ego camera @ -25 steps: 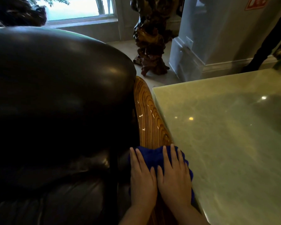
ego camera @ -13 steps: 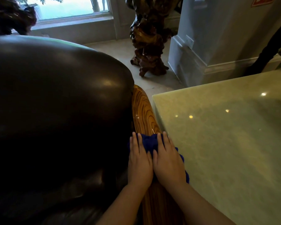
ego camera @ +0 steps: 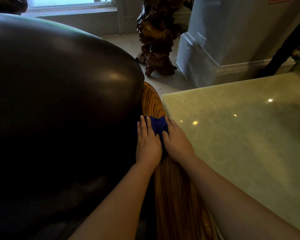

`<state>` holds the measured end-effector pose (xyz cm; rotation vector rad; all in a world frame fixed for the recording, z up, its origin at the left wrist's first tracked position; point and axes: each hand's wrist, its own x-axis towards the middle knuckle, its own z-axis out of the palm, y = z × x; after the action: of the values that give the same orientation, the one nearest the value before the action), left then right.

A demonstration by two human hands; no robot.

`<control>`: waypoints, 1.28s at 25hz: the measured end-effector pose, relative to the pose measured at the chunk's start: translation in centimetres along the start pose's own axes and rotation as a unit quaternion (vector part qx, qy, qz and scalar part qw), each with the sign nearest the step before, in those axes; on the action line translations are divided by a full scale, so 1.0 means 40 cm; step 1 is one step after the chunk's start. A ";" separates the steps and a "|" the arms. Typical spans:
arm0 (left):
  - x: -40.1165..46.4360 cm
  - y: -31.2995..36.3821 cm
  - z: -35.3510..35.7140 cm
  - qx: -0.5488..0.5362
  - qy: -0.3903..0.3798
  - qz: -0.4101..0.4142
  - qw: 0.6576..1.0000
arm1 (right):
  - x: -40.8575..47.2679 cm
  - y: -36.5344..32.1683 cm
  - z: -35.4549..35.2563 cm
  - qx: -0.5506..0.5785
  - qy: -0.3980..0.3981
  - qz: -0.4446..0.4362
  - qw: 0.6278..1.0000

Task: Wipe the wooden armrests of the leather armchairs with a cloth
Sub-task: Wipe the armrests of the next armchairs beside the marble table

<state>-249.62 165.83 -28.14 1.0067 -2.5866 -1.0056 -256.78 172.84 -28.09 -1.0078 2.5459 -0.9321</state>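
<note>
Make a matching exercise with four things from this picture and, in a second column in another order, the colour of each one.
Things:
1. cloth
2. armrest
3. table
4. armchair

Colours:
A. pale green
B. dark brown, almost black
C. blue
D. striped golden brown

Pairs: 1-C, 2-D, 3-A, 4-B
</note>
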 end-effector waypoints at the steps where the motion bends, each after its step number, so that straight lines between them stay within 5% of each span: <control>1: -0.020 -0.003 -0.003 -0.009 -0.012 0.005 1.000 | -0.020 0.002 -0.004 0.003 -0.004 -0.003 1.000; 10: -0.353 -0.013 0.001 -0.087 -0.087 -0.010 0.992 | -0.320 0.014 -0.051 -0.016 -0.024 -0.002 1.000; 18: -0.675 -0.051 0.040 -0.030 0.060 -0.030 0.997 | -0.647 0.024 -0.057 -0.132 0.036 0.015 0.990; 23: -0.731 -0.047 -0.034 0.016 -0.020 0.039 0.999 | -0.703 0.014 -0.115 -0.177 -0.045 -0.012 0.983; 32: -0.736 0.157 -0.281 -0.012 -0.117 0.049 0.992 | -0.715 -0.125 -0.386 -0.082 -0.062 0.024 0.994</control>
<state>-226.35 182.62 -13.65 0.7896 -2.7703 -1.1897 -240.04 196.90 -13.17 -1.0099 2.5614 -0.6346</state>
